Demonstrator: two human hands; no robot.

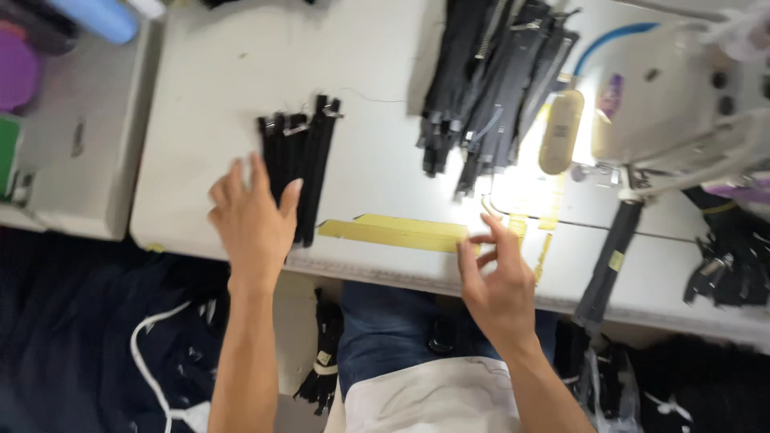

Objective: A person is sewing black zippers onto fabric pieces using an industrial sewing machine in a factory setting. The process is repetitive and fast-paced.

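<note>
My left hand [253, 216] hovers with fingers spread over the lower end of a small stack of black zippers [301, 156] lying on the white work table [208, 88]; it holds nothing. My right hand [497, 277] is at the table's front edge beside a strip of yellow tape [397, 231], fingers loosely curled and apart, nothing visible in them. A larger pile of dark zippers [493, 80] lies further back, next to the white sewing machine [666, 104].
A lamp lights the machine's needle area [525, 188]. More black zippers [734, 256] hang at the right edge. A blue roll [100, 16] and a purple object [16, 68] sit on the left side table. Dark fabric [96, 321] lies below left.
</note>
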